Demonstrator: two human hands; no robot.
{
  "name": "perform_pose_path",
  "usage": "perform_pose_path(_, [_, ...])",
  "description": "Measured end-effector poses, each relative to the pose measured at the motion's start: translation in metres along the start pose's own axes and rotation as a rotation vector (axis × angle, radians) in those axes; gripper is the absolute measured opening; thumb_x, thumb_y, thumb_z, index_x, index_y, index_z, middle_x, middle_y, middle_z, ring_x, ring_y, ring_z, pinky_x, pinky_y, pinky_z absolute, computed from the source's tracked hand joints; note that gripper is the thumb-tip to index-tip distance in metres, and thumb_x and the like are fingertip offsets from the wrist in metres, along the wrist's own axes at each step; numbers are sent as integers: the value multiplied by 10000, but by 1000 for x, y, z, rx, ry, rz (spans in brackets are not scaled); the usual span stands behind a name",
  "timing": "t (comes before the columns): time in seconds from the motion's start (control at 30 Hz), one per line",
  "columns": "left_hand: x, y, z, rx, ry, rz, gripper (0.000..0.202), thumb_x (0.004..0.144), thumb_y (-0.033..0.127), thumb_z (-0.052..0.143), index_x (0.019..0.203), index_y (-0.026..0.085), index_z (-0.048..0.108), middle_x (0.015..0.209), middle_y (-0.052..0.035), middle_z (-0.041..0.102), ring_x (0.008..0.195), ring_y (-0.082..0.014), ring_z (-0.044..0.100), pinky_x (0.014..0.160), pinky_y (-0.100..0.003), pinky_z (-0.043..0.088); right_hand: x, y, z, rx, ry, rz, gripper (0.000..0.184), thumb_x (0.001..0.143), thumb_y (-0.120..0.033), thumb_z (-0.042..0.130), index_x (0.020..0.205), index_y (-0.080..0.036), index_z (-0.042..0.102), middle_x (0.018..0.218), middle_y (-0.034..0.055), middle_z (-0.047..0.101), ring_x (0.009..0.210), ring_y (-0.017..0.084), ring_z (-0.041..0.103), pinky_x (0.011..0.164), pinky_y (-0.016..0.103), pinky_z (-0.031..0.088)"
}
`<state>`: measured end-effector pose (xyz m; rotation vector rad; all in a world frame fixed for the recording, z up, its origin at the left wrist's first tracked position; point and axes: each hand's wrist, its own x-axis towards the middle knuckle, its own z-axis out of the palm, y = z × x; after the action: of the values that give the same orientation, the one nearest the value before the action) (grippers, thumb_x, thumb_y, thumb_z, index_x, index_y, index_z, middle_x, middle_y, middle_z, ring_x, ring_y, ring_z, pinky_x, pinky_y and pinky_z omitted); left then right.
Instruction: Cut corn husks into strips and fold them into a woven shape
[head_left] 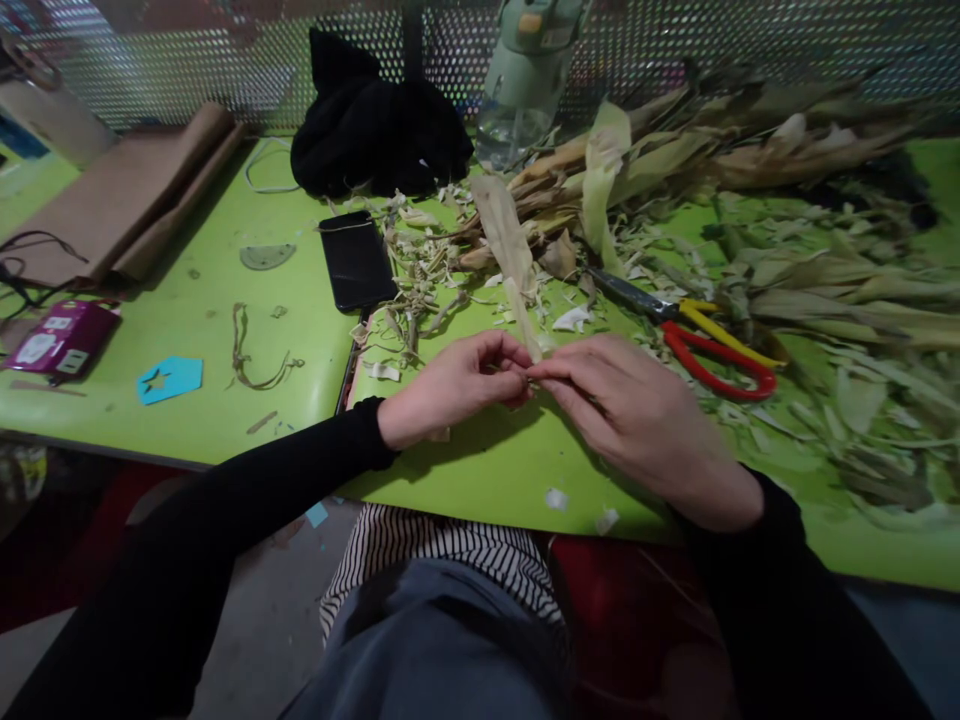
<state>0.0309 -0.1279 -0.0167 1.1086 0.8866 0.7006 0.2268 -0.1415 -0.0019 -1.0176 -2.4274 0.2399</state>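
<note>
My left hand (469, 385) and my right hand (637, 415) meet at the fingertips over the green table, near its front edge. Both are closed in a pinch on the lower end of a pale strip of corn husk (517, 300). The strip runs up and away from my fingers, widening toward a pile of dried husks (645, 160). Its pinched end is mostly hidden by my fingers. Just right of my right hand lie scissors (694, 335) with one red and one yellow handle. Husk scraps (420, 260) are scattered left of the strip.
A black phone (357, 262) lies left of the scraps. Behind are a bundled black cloth (379, 125) and a green bottle (525, 75) against a perforated screen. Brown paper (127, 200), a purple packet (64, 338) and a blue cutout (171, 380) sit on the left.
</note>
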Motion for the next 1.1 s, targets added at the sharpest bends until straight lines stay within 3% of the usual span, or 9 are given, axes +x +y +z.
perform_pose_path(0.33, [-5,10,5,46,69,-4,83,911,84,534,983,107,570,837,0,607,705,-58,543,710,-228,448,1,-2,-2,-17,-10,17,156,989,-215,504,963,-249,655,935,97,693,907,280,647,800,441,513])
perform_pose_path(0.63, [-5,5,0,60,14,30,171,868,97,624,1025,119,559,901,-3,598,764,-73,557,750,-244,467,0,1,0,12,21,26,117,984,-213,506,957,-251,613,903,63,688,853,244,633,780,396,496])
perform_pose_path(1.1, [-4,0,-2,162,-26,135,162,881,166,633,1007,147,535,900,1,586,744,-72,540,664,-210,433,-2,5,-1,-13,12,-43,181,930,-116,491,1000,-246,596,926,74,674,901,250,618,785,401,503])
